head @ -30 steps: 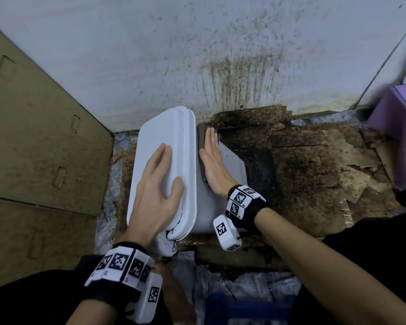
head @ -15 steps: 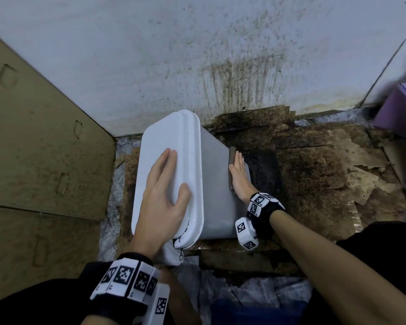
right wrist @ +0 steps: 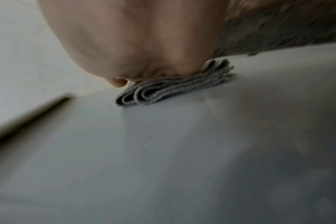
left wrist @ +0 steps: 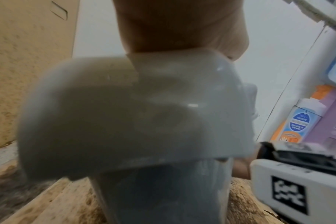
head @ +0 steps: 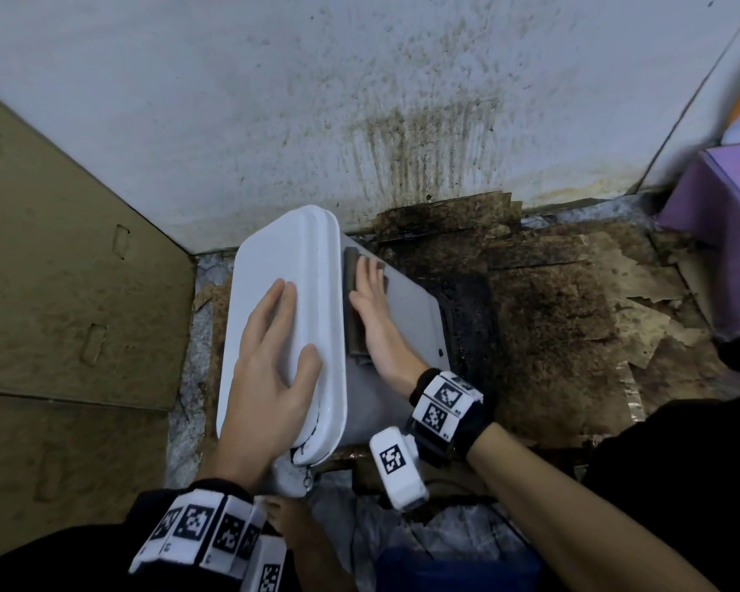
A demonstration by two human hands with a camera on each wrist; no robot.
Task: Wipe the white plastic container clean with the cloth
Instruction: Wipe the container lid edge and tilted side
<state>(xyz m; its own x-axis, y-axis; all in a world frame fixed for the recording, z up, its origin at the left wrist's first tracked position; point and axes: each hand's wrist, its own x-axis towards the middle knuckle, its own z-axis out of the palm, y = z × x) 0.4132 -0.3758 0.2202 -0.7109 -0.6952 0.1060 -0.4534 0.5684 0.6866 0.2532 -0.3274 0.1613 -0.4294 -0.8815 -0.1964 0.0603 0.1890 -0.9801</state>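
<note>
The white plastic container (head: 406, 318) lies tipped on the floor against the wall, its lid (head: 291, 267) facing up and left. My left hand (head: 270, 356) rests flat on the lid with straight fingers, steadying it. My right hand (head: 372, 305) presses a folded grey-brown cloth (head: 353, 301) flat against the container's side wall, just below the lid's rim. In the right wrist view the folded cloth (right wrist: 174, 86) sits under my palm on the smooth white wall (right wrist: 182, 151). The left wrist view shows the lid's rounded end (left wrist: 134, 113) close up and blurred.
A stained white wall (head: 359, 100) stands behind the container. Dirty, peeling brown cardboard (head: 552, 314) covers the floor to the right. A cardboard panel (head: 60, 271) closes off the left. A purple box (head: 723, 232) sits at far right, with a sanitizer bottle (left wrist: 301, 121) beside it.
My right hand slid the cloth from the container's lower side edge back up and left to just under the lid rim. The left hand stayed on the lid.
</note>
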